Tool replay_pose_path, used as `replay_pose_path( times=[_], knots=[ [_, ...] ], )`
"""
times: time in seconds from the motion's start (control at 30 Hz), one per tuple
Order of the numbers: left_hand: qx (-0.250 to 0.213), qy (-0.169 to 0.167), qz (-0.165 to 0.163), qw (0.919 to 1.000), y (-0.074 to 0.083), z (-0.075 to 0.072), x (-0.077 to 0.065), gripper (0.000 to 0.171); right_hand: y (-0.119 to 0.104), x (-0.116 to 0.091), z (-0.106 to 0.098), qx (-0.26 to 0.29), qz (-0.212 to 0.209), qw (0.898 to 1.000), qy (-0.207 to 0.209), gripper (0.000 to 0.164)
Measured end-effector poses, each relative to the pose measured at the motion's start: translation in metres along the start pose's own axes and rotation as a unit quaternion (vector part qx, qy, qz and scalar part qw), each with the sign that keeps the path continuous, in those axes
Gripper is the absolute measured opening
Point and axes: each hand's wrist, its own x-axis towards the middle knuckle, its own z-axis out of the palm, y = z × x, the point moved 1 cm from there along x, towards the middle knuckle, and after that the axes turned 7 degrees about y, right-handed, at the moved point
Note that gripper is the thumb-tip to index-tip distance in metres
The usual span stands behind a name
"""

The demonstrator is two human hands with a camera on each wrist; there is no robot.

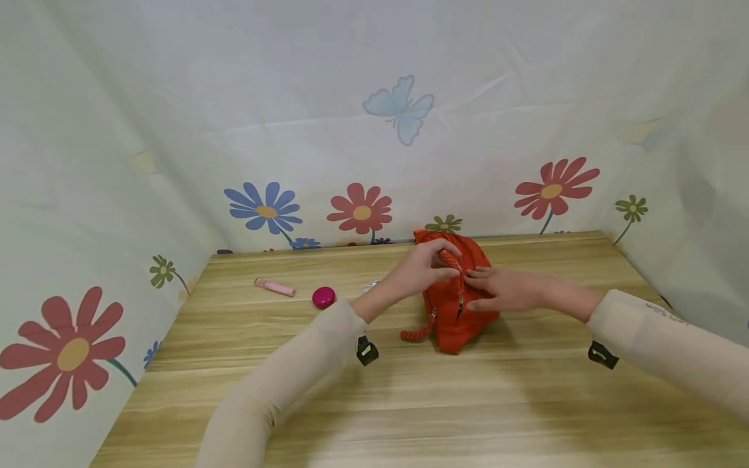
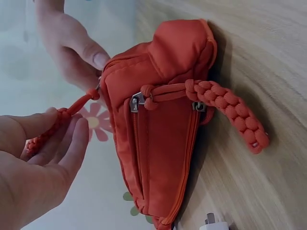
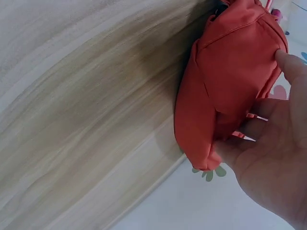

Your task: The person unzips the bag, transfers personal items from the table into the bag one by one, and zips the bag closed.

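A small red-orange zippered bag stands on the wooden table. My left hand pinches a braided red cord zipper pull between thumb and fingers, and the cord runs to the bag's upper edge. A second braided pull hangs from a metal zipper slider on the side facing the left wrist camera. My right hand rests against the bag's right side, fingers fairly straight and thumb spread apart. In the right wrist view, the bag's folds hide some of its fingertips.
Left of the bag, a pink tube and a round magenta case lie on the table. A white charger with metal prongs is partly visible beside the bag. A flower-printed curtain hangs behind the table.
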Motion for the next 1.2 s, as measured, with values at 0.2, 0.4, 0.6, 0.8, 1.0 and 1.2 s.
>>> replay_pose_path(
  times=[0.2,0.4,0.6,0.8,1.0,1.2],
  knots=[
    [-0.077,-0.018,-0.051,0.9955,-0.004,-0.001,0.008,0.024,-0.003,0.002,-0.001,-0.008,-0.011,1.0,0.007,0.078],
    [-0.169,-0.007,-0.115,0.979,-0.006,-0.007,0.02,0.028,-0.006,0.003,0.008,-0.03,-0.023,0.999,0.024,0.082],
    [-0.146,-0.043,-0.122,0.9809,0.0,-0.01,0.027,0.027,-0.002,0.005,-0.003,0.057,0.009,0.998,-0.023,0.078],
    [-0.087,-0.085,-0.111,0.9863,0.012,-0.022,0.039,0.027,-0.002,0.015,-0.018,0.072,-0.009,0.997,-0.009,0.066],
    [-0.051,-0.103,-0.108,0.9875,0.019,-0.028,0.051,0.028,-0.007,0.019,-0.006,0.007,0.014,0.994,0.105,0.036],
    [-0.079,-0.08,-0.138,0.984,0.002,-0.015,0.049,0.032,-0.012,0.01,0.02,-0.087,0.021,0.974,0.207,0.034]
  ],
)
